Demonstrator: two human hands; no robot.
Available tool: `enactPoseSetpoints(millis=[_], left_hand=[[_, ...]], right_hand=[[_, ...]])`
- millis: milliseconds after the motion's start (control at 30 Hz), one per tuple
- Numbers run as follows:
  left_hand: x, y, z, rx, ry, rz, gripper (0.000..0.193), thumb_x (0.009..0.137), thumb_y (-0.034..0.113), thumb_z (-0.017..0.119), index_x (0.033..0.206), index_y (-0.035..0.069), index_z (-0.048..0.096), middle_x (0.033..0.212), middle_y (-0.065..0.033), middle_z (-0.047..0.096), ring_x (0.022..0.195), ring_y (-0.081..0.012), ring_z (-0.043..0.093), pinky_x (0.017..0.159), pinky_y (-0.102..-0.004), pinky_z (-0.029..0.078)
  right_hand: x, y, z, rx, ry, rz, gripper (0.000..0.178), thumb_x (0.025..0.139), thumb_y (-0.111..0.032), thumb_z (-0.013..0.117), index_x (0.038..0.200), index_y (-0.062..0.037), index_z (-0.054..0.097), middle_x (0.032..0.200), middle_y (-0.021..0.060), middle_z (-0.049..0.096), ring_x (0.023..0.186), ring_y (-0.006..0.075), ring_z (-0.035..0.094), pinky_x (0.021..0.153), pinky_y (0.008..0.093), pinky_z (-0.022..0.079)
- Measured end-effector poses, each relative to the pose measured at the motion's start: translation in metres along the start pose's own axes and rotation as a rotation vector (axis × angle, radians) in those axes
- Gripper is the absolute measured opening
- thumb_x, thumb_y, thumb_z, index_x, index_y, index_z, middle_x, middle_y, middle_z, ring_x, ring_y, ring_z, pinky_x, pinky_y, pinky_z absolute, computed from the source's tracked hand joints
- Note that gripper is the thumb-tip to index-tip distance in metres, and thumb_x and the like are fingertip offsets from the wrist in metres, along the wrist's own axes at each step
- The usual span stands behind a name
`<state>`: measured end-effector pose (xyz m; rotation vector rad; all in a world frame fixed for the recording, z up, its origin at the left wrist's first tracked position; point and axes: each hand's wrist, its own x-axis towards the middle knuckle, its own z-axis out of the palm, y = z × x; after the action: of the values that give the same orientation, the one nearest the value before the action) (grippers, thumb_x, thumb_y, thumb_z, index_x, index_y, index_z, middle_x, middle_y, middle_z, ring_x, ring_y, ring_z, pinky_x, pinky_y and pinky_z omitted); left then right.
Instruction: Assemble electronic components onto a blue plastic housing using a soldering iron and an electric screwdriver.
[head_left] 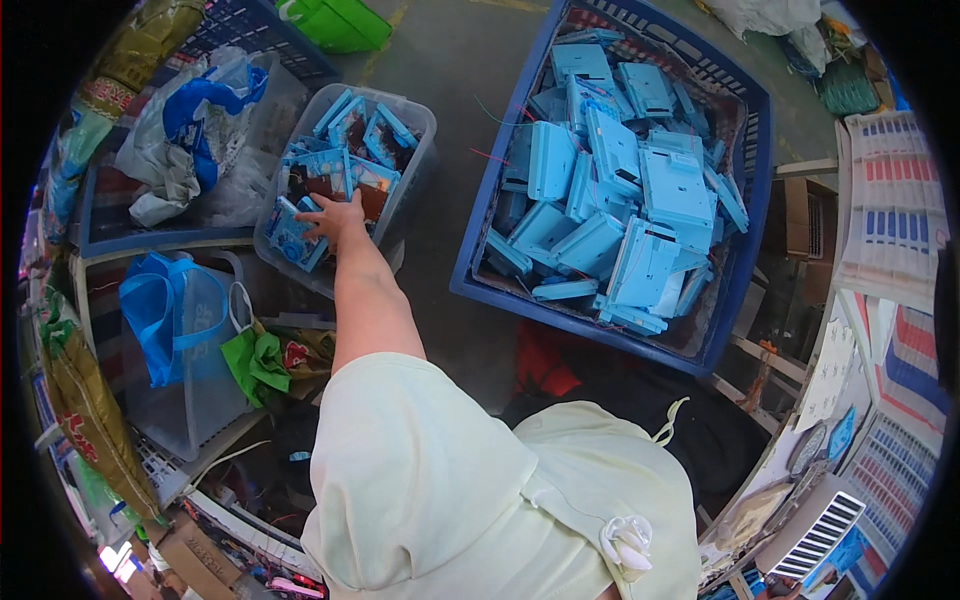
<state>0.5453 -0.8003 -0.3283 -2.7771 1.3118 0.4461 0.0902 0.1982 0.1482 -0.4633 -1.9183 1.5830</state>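
Observation:
My left hand (335, 218) reaches into a clear plastic bin (417, 150) at the upper left, its fingers spread apart over the contents. The bin holds several light-blue plastic pieces (349, 130) with brown parts among them. A thin, upright blue panel (347, 172) stands beside my fingertips; whether I touch it is hard to tell. To the right, a large dark-blue crate (462, 262) is heaped with flat light-blue plastic cases (612, 150), some trailing thin wires. My right hand is not visible.
A blue crate (200, 240) with crumpled plastic bags (190, 140) stands at the far left. Nearer are a blue tote bag (160, 320) and a clear tub (190, 410). A green bag (345, 22) lies on the floor behind. Shelving and a small keyboard (820, 525) line the right.

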Motion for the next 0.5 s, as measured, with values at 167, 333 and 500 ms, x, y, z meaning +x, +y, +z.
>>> enactPoseSetpoints(millis=[167,333,500], left_hand=[[0.013,-0.018,0.003,0.129,0.062,0.203,0.083,0.091,0.054,0.071,0.159,0.027,0.031,0.168,-0.0181,0.005,0.151,-0.0530,0.015,0.098,-0.0612,0.055],[0.028,-0.036,-0.012,0.217,0.037,0.233,0.065,0.096,0.042,0.068,0.152,0.024,0.041,0.165,-0.0166,0.016,0.149,-0.0502,0.023,0.097,-0.0586,0.056],[-0.003,-0.009,-0.024,0.211,0.099,0.182,0.064,0.097,0.037,0.067,0.153,0.022,0.040,0.166,-0.0198,0.015,0.146,-0.0554,0.026,0.095,-0.0598,0.057]], right_hand=[[-0.002,-0.009,0.001,-0.026,0.001,-0.016,0.039,0.091,-0.021,0.071,0.124,0.0009,0.068,0.110,0.0163,0.069,0.087,0.0219,0.067,0.072,0.0357,0.056],[-0.004,-0.010,0.003,-0.047,-0.006,-0.022,0.039,0.091,-0.023,0.071,0.122,0.0006,0.068,0.108,0.0161,0.069,0.088,0.0224,0.067,0.073,0.0361,0.056],[-0.014,-0.013,-0.014,-0.055,0.020,-0.031,0.038,0.091,-0.024,0.071,0.121,0.0003,0.069,0.107,0.0159,0.070,0.088,0.0228,0.067,0.073,0.0365,0.055]])
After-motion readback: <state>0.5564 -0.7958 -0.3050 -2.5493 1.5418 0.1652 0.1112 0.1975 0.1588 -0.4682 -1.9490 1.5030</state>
